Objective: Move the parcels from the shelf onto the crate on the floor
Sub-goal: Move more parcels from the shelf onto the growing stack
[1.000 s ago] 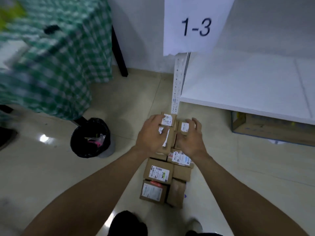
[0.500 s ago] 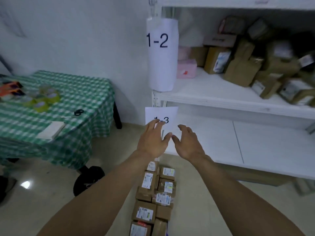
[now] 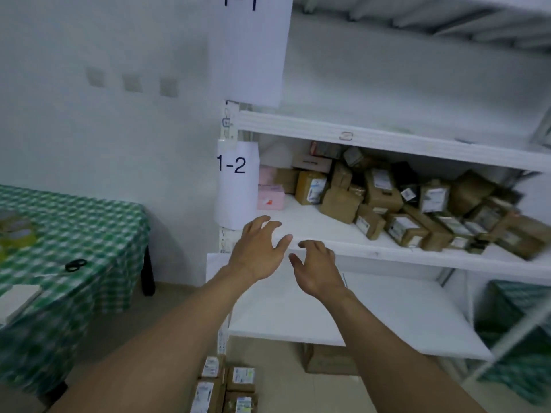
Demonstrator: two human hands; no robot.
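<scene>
Both my hands are raised in front of the white shelf marked 1-2, empty, fingers spread. My left hand hovers at the shelf's front left edge. My right hand is just beside it, slightly lower. Several brown cardboard parcels with white labels lie heaped on that shelf, to the right of my hands and beyond them. A pink box stands at the shelf's left end. At the bottom of the view, stacked parcels sit on the floor; the crate beneath them is hidden.
A table with a green checked cloth stands to the left, with black scissors on it. The lower shelf board is bare, with a cardboard box under it. A green patterned thing is at the far right.
My hands let go of the parcels stacked on the floor and rose to the 1-2 shelf. The view tilted up from the floor to the shelves.
</scene>
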